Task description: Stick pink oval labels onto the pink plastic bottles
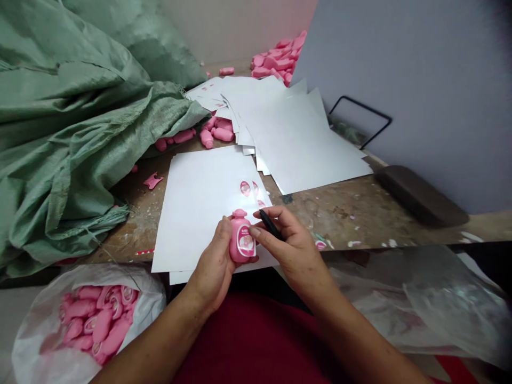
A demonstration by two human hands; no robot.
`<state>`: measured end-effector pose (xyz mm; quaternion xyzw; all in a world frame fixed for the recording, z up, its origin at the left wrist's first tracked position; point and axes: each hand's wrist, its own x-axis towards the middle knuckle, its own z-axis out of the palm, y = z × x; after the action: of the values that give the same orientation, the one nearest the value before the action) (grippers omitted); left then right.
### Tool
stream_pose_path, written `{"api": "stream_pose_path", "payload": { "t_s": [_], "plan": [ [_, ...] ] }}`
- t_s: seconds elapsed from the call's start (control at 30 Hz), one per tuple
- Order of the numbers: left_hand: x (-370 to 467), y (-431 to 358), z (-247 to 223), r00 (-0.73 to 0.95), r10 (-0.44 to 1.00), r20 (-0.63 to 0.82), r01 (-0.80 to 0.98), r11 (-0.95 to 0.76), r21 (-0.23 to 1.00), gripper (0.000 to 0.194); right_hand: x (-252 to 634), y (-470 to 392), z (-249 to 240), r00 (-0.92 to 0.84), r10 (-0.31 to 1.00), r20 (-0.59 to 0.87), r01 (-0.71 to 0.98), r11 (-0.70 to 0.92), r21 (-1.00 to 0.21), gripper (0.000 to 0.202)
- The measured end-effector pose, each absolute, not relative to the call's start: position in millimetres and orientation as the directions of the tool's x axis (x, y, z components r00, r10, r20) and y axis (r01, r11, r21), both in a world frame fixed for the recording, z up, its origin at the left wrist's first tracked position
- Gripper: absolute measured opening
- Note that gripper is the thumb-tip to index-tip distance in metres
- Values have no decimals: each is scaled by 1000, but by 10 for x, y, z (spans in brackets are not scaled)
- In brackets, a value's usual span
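Observation:
My left hand (216, 261) is closed around a small pink bottle (236, 242), which stands nearly upright over the front of a white sticker sheet (196, 202). An oval label (245, 240) shows on the bottle's face. Between the fingers of my right hand (294, 248) is a thin black tool (270, 224), perhaps a knife or pen; its exact kind I cannot make out. The right thumb and fingertips are at the label's right edge. A few oval stickers (245, 188) remain on the sheet just beyond the bottle.
White sheets (288, 133) lie fanned out at the back, near piled pink bottles (280, 58). A green woven sack (80, 133) covers the left side. Below the table edge, a white bag (36, 336) holds labelled bottles. A dark block (420, 194) sits at right.

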<state>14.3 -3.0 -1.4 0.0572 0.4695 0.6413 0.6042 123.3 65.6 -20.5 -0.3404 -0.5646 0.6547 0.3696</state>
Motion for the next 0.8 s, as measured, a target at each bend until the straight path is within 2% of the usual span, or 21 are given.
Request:
{"api": "stream_pose_path", "payload": {
  "t_s": [0.53,0.8],
  "plan": [
    [137,-95,-60,-238,886,-397,-606,184,774,33,1233,684,-155,-494,869,12,-35,-6,-999,11],
    [117,-92,-33,-191,868,-458,-759,165,630,22,1238,687,-143,-482,874,-60,-40,-91,-995,17]
  ]
}}
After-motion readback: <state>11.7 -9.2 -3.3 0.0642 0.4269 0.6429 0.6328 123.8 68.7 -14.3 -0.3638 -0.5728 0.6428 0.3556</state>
